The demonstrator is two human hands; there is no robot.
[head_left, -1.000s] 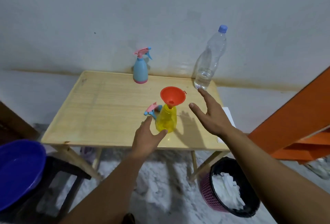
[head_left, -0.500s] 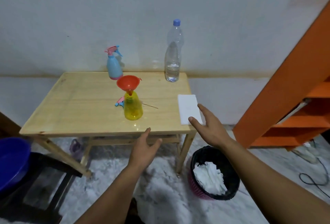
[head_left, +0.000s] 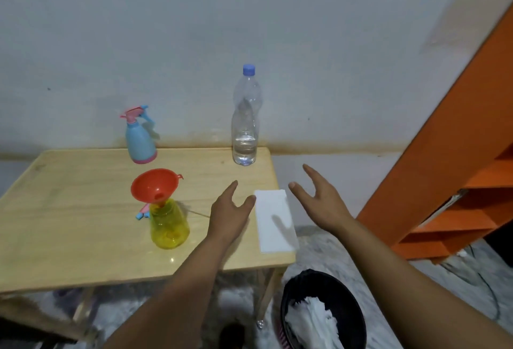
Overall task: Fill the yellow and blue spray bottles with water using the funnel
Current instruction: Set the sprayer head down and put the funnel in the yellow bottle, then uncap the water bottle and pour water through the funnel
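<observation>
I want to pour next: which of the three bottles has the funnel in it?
The yellow bottle, nearest the left hand; the orange funnel sits in its neck. The blue bottle and water bottle stand capped by the wall.

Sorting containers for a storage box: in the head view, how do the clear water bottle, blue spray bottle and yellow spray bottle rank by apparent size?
1. Clear water bottle
2/3. Blue spray bottle, yellow spray bottle: alike; yellow sits nearer, so unsure.

yellow bottle (head_left: 169, 223), orange funnel (head_left: 154, 185), blue bottle (head_left: 140, 141), white cloth (head_left: 274, 221)
</observation>
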